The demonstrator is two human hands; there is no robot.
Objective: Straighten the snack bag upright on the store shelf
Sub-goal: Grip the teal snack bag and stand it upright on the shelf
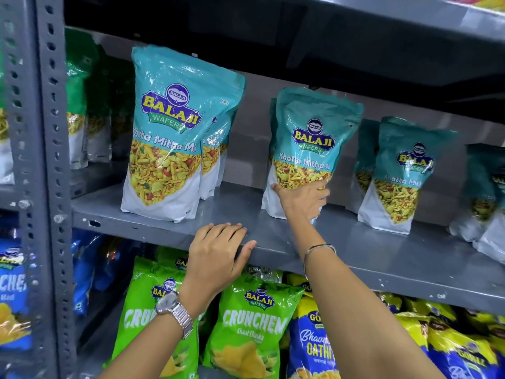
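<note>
A teal and white Khatta Mitha Mix snack bag (311, 138) stands on the grey metal shelf (355, 247), in the middle of the row, leaning slightly. My right hand (302, 202) grips the bag's lower front, fingers wrapped around its bottom right corner. My left hand (218, 250) rests on the shelf's front edge, fingers curled over the lip, holding nothing else.
A larger teal bag (169, 132) stands to the left with more behind it. Another teal bag (396, 176) stands to the right. Green Crunchem bags (251, 324) and blue-yellow bags (314, 346) fill the shelf below. A perforated grey upright (52, 160) is at left.
</note>
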